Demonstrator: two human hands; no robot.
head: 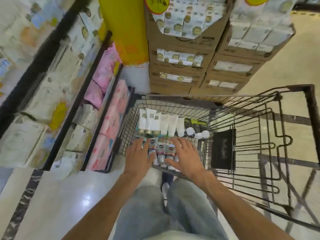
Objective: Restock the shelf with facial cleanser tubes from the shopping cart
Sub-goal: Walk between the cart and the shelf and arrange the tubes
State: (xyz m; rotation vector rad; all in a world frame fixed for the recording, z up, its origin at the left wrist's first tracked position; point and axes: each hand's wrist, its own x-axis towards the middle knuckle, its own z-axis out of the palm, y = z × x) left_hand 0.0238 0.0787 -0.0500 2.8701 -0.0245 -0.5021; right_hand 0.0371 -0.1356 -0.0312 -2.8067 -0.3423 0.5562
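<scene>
A black wire shopping cart (174, 96) stands in front of me. Several grey facial cleanser tubes (161, 153) lie in its near end. Farther in lies a row of white tubes (160, 122), some with gold caps, and a few dark tubes with white caps (199, 129). My left hand (139, 153) hovers over the grey tubes' left side, fingers spread and straight. My right hand (186, 153) reaches over their right side, fingers also spread. Neither hand holds anything. Whether the fingertips touch the tubes is unclear.
A black-framed shelf (72, 94) at left carries pink (107, 70) and pale packages. Stacked cardboard boxes (199, 66) and a yellow pillar (124, 32) stand beyond the cart. A dark pad (223, 149) lies in the cart's right half. Glossy floor lies below.
</scene>
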